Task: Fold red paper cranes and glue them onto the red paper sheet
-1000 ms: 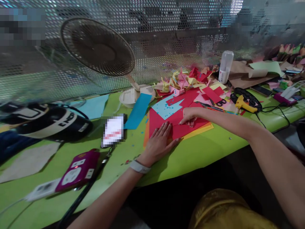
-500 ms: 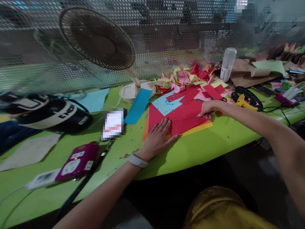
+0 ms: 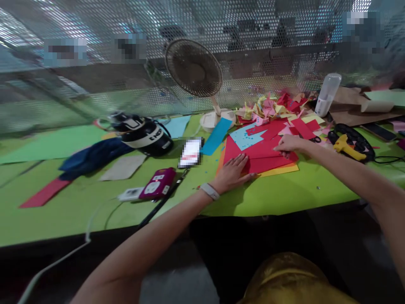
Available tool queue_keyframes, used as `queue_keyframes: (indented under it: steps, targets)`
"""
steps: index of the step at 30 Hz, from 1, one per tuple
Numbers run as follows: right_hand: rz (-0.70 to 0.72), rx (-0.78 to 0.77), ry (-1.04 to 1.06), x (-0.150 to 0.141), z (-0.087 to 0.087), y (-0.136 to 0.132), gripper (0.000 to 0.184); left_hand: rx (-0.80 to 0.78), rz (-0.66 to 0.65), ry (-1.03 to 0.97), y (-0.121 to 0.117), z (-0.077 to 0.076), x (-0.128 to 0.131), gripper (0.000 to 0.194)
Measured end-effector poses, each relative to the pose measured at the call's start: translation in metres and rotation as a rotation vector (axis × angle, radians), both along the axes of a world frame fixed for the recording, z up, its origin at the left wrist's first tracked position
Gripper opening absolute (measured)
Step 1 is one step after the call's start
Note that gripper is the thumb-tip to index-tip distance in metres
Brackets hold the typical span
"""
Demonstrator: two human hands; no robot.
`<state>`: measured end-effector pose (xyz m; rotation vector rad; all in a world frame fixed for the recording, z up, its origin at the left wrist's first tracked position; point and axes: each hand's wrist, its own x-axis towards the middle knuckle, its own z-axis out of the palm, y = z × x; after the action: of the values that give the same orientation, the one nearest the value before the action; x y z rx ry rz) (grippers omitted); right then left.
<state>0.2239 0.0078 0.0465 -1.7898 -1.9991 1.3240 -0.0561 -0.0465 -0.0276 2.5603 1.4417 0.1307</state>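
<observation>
My left hand (image 3: 232, 172) lies flat and open on the near left corner of a stack of red paper sheets (image 3: 262, 158), with a pale band on its wrist. My right hand (image 3: 289, 144) rests on the stack's right side, fingers curled down and pressing on the red paper. Orange and yellow sheets (image 3: 281, 170) stick out under the red ones. A light blue cut sheet (image 3: 245, 138) lies on the far part of the stack. Everything sits on a green table (image 3: 278, 194).
Behind the stack lie a pile of folded paper scraps (image 3: 268, 107), a small fan (image 3: 198, 78), a white bottle (image 3: 327, 95), a yellow glue gun (image 3: 346, 147) and black scissors. Left of the stack: a phone (image 3: 190, 153), a magenta power strip (image 3: 156, 185), a black-and-white bag (image 3: 144, 133), a red strip (image 3: 46, 192).
My right hand slid from the middle of the red sheet to its right side. My left hand stayed pressed flat. My view drew back and swung left, showing more table.
</observation>
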Motion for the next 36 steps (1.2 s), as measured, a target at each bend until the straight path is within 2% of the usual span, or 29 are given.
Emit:
queue_keyframes:
  steps: [2, 4, 6, 8, 9, 10, 14, 16, 18, 23, 27, 33, 36]
  targets:
    - [0.021, -0.056, -0.014, -0.019, -0.006, 0.002, 0.037, -0.036, 0.008, -0.036, 0.005, 0.005, -0.002, 0.082]
    - [0.026, -0.119, -0.056, -0.031, -0.013, 0.004, 0.038, -0.046, -0.001, -0.096, 0.015, 0.014, -0.005, 0.069]
    - [0.025, -0.148, -0.078, -0.036, -0.018, 0.007, 0.04, -0.014, -0.001, -0.166, 0.029, 0.026, -0.004, 0.052]
    - [0.04, -0.157, -0.079, -0.035, -0.021, 0.01, 0.04, 0.044, 0.075, -0.229, 0.045, 0.037, 0.002, 0.04]
    - [0.048, -0.162, -0.083, -0.033, -0.021, 0.01, 0.039, 0.023, 0.099, -0.239, 0.054, 0.041, 0.008, 0.038]
    - [0.052, -0.164, -0.09, -0.032, -0.022, 0.011, 0.037, -0.06, 0.113, -0.246, 0.061, 0.044, 0.014, 0.038]
    - [0.059, -0.167, -0.1, -0.031, -0.022, 0.011, 0.033, -0.63, 0.123, -0.337, 0.079, 0.043, 0.043, 0.039]
    - [0.058, -0.172, -0.091, -0.032, -0.023, 0.011, 0.034, -0.748, 0.182, -0.323, 0.082, 0.041, 0.052, 0.037]
    - [0.047, -0.186, -0.082, -0.033, -0.025, 0.012, 0.035, -0.742, 0.241, -0.28, 0.084, 0.041, 0.053, 0.038]
    - [0.017, -0.21, -0.051, -0.031, -0.031, 0.014, 0.038, -0.748, 0.249, -0.114, 0.089, 0.042, 0.033, 0.048]
    - [0.03, -0.201, -0.029, -0.03, -0.034, 0.015, 0.043, -0.743, 0.294, -0.097, 0.09, 0.039, 0.004, 0.055]
    - [0.031, -0.173, -0.065, -0.03, -0.034, 0.013, 0.044, -0.803, 0.429, -0.187, 0.088, 0.035, -0.035, 0.051]
    - [0.068, -0.036, -0.093, -0.029, -0.028, 0.01, 0.043, -0.785, 0.455, -0.306, 0.085, 0.038, -0.045, 0.046]
